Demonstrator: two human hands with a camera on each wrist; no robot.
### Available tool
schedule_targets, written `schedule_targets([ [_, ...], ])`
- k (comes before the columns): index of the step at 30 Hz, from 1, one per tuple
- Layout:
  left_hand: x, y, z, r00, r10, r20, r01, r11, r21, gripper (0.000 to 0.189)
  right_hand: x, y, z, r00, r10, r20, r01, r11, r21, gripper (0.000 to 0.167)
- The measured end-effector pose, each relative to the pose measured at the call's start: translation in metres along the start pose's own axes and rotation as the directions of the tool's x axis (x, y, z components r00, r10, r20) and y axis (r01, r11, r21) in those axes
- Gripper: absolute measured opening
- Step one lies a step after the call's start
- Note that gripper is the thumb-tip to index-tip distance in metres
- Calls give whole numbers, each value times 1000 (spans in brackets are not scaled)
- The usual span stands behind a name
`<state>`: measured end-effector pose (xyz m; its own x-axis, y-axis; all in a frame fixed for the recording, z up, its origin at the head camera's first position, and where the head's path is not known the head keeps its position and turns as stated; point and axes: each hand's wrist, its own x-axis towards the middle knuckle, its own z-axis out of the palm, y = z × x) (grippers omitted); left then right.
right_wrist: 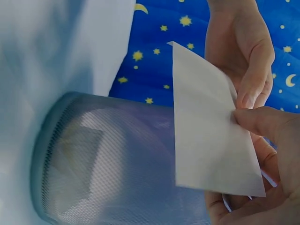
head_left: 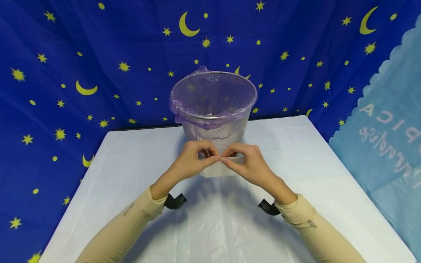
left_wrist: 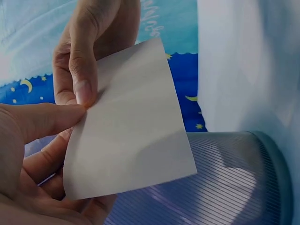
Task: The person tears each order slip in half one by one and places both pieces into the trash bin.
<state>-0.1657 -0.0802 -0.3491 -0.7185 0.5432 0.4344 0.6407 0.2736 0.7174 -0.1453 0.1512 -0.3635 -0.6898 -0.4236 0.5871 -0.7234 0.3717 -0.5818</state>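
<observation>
A white sheet of paper (head_left: 216,170) hangs from both hands over the table, its upper edge between their fingertips. My left hand (head_left: 191,160) pinches that edge between thumb and fingers. From the other side my right hand (head_left: 249,163) pinches the same edge, and the two thumb tips meet near its middle. In the left wrist view the paper (left_wrist: 133,124) shows a blank, slightly bent face. The right wrist view shows the sheet (right_wrist: 206,136) with a small turned corner at one end. Fingers behind the paper are partly hidden.
Just beyond the hands stands a mesh wastebasket (head_left: 217,137) lined with a purple plastic bag (head_left: 184,109). Through its mesh a pale crumpled piece (right_wrist: 77,164) shows inside. A white-covered table (head_left: 138,157) lies below. A blue star-patterned curtain (head_left: 131,47) hangs close behind.
</observation>
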Motion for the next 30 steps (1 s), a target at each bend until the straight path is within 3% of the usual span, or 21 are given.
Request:
schedule_targets([
  [18,19,40,-25,999,38,19,-39,997,67,9,23,-25,-27,997,-74,-33,74,997,-13,11],
  [30,27,54,-31,998,60,17,-61,996,66,8,34,-34,-39,994,-106,-40,105,994,-22,11],
])
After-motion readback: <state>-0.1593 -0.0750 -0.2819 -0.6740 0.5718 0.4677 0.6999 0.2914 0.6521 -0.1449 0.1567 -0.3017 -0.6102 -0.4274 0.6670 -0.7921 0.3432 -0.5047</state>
